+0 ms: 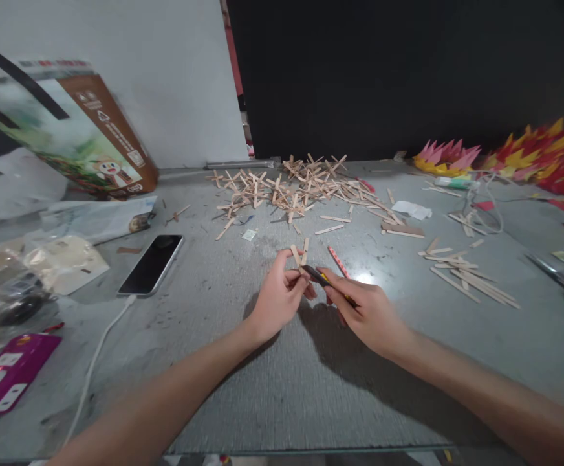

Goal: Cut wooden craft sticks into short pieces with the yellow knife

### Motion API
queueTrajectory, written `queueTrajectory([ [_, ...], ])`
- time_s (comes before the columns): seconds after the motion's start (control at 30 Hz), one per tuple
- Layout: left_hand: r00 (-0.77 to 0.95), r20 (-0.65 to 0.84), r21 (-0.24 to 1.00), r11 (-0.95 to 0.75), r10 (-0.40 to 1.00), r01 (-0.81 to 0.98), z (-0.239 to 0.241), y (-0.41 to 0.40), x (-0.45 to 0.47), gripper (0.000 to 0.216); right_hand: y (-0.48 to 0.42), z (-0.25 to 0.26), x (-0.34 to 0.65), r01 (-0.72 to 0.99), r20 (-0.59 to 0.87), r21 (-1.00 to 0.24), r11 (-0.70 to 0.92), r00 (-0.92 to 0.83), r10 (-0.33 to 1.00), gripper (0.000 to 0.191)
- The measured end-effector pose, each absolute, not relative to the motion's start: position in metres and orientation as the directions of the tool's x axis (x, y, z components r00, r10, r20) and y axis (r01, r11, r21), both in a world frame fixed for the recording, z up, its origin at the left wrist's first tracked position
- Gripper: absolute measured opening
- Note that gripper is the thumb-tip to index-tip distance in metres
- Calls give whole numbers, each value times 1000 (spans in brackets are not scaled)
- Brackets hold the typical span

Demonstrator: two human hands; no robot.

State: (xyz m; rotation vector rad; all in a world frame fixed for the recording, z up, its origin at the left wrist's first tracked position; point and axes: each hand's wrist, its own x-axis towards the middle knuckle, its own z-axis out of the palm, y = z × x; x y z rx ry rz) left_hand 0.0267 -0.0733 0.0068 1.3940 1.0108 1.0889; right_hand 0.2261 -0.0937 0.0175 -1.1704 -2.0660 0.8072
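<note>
Grey tabletop (224, 395), black panel (408, 77) behind at centre-right, pale wall (180, 84) to the left. Left hand (277, 301), mid-table, pinches crossed wooden sticks (295, 255) between thumb and fingers; their lower ends are covered by the fingertips, so exact count and joint unclear. Right hand (372, 315) has its fingers closed around a black-and-yellow tool (318, 276), dark end at the sticks; actual contact can't be told, type uncertain, rear part hidden in the grip. Right hand's lower fingers mostly out of sight under the palm. Red patterned strip (337, 260) just beyond the right hand, near end blocked by it.

Big heap of crossed sticks (292, 188) at the back, overlapping, uncountable. Loose sticks (471, 277) lie right of the right hand. Scissors (559, 278) far right, handle cut by frame edge; red-yellow paper petals (544, 162) cut too, blurry. Phone (152, 264) left, screen dark, cable (98, 353) running out of view at the bottom. Purple item (32, 366) cropped at left, print unreadable.
</note>
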Motion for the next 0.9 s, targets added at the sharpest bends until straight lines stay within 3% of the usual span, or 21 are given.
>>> queueTrajectory([
  [0.27, 206, 160, 912, -225, 965, 343, 4, -76, 24, 36, -99, 16, 224, 537, 246, -722, 436, -390, 887, 44],
  [0.9, 290, 145, 917, -239, 946, 320, 10, -73, 23, 41, -98, 16, 226, 533, 269, -709, 461, -400, 876, 41],
])
